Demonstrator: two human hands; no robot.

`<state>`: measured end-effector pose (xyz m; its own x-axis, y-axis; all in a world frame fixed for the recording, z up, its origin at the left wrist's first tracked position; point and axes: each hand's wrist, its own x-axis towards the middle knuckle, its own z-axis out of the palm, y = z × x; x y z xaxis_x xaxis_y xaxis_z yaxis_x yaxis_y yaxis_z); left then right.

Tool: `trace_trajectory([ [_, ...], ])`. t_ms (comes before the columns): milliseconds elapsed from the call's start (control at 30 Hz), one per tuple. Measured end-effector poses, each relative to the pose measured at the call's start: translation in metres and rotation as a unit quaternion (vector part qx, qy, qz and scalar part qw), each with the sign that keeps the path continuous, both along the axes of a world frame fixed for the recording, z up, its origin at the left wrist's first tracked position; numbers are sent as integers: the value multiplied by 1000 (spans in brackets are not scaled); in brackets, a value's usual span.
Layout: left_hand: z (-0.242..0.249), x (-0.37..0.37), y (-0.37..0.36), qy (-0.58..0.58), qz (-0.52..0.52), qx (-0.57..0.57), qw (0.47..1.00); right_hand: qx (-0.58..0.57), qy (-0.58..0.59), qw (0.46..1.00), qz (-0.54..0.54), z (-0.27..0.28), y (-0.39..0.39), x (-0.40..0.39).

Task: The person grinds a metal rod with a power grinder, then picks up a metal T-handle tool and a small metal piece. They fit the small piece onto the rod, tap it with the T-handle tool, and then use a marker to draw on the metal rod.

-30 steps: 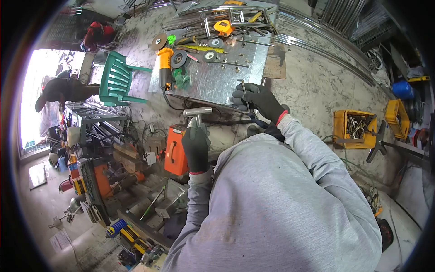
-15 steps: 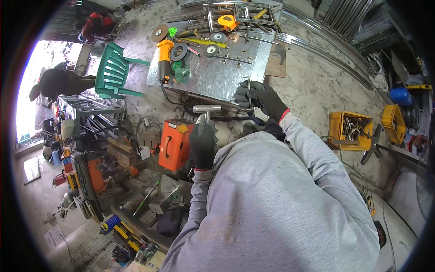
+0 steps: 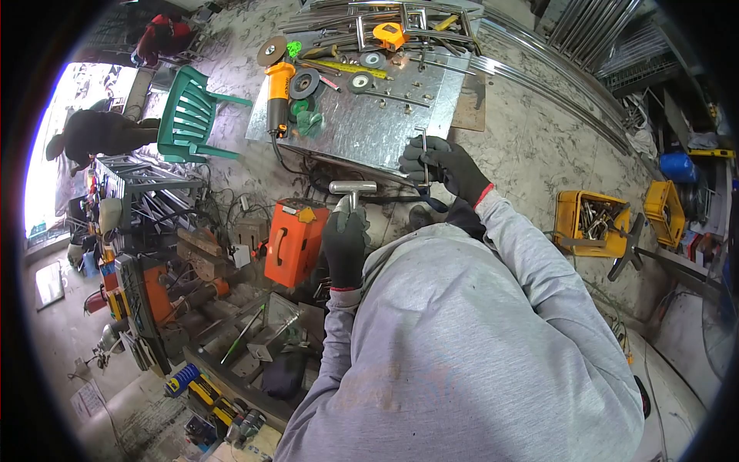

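Note:
My left hand (image 3: pixel 344 250), in a dark glove, is closed around the handle of a hammer (image 3: pixel 352 187). The hammer's cylindrical metal head is up, just off the near edge of the metal-topped table (image 3: pixel 354 146). Gloved as well, my right hand (image 3: pixel 456 168) grips a thin metal rod (image 3: pixel 425 140) with a short bend at its upper end. It holds the rod roughly upright by the table's near right corner. Hammer and rod are apart. On the table lie an orange angle grinder (image 3: pixel 279 100), several discs and small metal pieces.
A tape measure (image 3: pixel 390 35) and metal frames crowd the table's far side. An orange case (image 3: pixel 295 242) stands below my left hand. To the left is a green chair (image 3: pixel 187 115), with a person (image 3: pixel 100 138) beyond it. A yellow crate (image 3: pixel 591 223) of metal parts sits right.
The rod has turned slightly in my right hand, so its bent end looks different. My left hand holds the hammer almost still. The person beyond the chair has shifted posture.

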<state>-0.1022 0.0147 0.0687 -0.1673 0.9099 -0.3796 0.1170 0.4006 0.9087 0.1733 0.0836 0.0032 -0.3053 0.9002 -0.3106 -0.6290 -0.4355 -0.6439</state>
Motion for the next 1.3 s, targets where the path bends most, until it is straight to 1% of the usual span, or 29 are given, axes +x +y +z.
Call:
trace_trajectory([
  [133, 1, 0, 1, 1, -7, 6, 1000, 5, -3, 1000, 6, 2, -2, 1],
  [200, 2, -1, 1, 6, -8, 4, 1000, 17, -28, 999, 8, 9, -3, -3],
  [233, -2, -4, 0, 45, -42, 40, 997, 18, -27, 999, 8, 12, -3, -4],
  [267, -6, -6, -1, 83, -75, 75, 991, 39, -86, 995, 11, 18, -3, -6],
  [300, -13, -10, -2, 83, -76, 76, 991, 58, -145, 988, 14, 30, -3, -7],
  [333, -19, -14, -1, 133, -111, 141, 975, 59, -145, 988, 12, 43, -5, -8],
  [367, -23, -16, -1, 181, -144, 204, 951, 62, -244, 968, 3, 69, -8, -10],
  [400, -16, -14, 1, 182, -146, 205, 951, 64, -341, 938, -6, 82, -10, -11],
  [467, 1, -11, 5, 240, -182, 262, 917, 80, -341, 937, 5, 80, -8, -8],
  [500, 14, -7, 9, 241, -182, 263, 916, 97, -341, 935, 18, 78, -6, -6],
  [533, 27, -4, 13, 328, -228, 332, 854, 98, -340, 935, 18, 72, -6, -6],
  [567, 39, 0, 17, 410, -269, 395, 777, 105, -328, 939, -5, 61, -8, -6],
  [600, 48, 7, 18, 411, -269, 395, 776, 112, -317, 941, -28, 52, -9, -7],
  [633, 55, 17, 18, 281, -223, 296, 885, 112, -316, 942, -29, 42, -8, -8],
  [667, 58, 24, 19, 139, -168, 186, 958, 140, -293, 945, -39, 36, -8, -10],
  [700, 55, 27, 21, 140, -170, 187, 957, 168, -270, 947, -51, 30, -8, -11],
  [733, 50, 29, 25, 161, -189, 218, 944, 168, -270, 947, -54, 24, -8, -12],
  [767, 50, 33, 27, 181, -208, 248, 929, 167, -308, 935, -63, 23, -9, -14],
  [800, 51, 38, 29, 181, -211, 249, 928, 164, -345, 921, -72, 22, -9, -16],
  [867, 55, 48, 31, 243, -221, 290, 899, 147, -354, 919, -91, 20, -11, -22],
  [933, 62, 56, 34, 263, -235, 299, 887, 129, -363, 916, -110, 18, -12, -23],
  [1000, 63, 58, 36, 284, -248, 307, 874, 128, -373, 914, -96, 12, -9, -24],
  [1067, 59, 57, 40, 321, -277, 288, 859, 128, -387, 908, -93, 10, -9, -25],
  [1100, 59, 60, 42, 321, -280, 289, 857, 128, -402, 902, -88, 11, -9, -24],
  [1167, 61, 63, 43, 247, -230, 313, 888, 124, -390, 907, -102, 20, -16, -24],
  [1200, 65, 63, 44, 248, -231, 313, 887, 122, -377, 911, -113, 24, -17, -24],
  [1233, 69, 62, 45, 230, -226, 300, 898, 122, -377, 911, -113, 21, -17, -23],
  [1300, 72, 60, 46, 213, -219, 287, 908, 155, -348, 919, -100, 17, -17, -22],
])
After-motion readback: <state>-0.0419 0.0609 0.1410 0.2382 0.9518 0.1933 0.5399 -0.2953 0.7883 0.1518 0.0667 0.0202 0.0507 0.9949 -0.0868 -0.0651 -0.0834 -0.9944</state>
